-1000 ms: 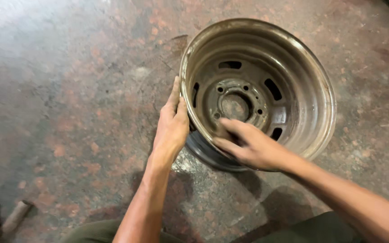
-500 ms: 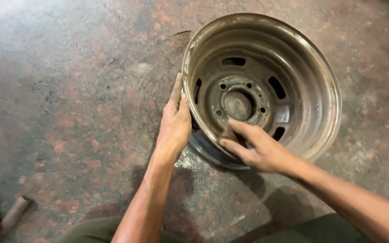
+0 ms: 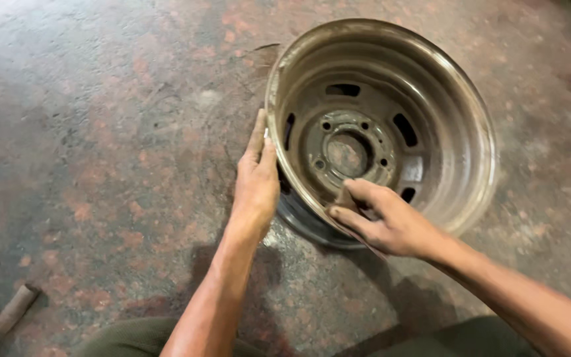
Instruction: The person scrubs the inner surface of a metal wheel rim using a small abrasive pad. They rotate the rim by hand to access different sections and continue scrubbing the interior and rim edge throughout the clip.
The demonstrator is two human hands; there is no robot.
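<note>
Steel wheel rim [image 3: 391,99] lies tilted on the stained concrete floor [image 3: 100,165], open side up toward the camera. Inside the barrel: only the hub disc with centre bore [image 3: 347,154], bolt holes and slots, nothing loose in it. Left hand [image 3: 256,185] flat against the outer left edge of the rim, fingers straight and close together. Right hand [image 3: 384,221] reaches over the near lip into the rim, fingers curled, pressing a small brownish piece [image 3: 346,197] to the inner wall. Short pipe [image 3: 14,307] at bottom left, well apart.
</note>
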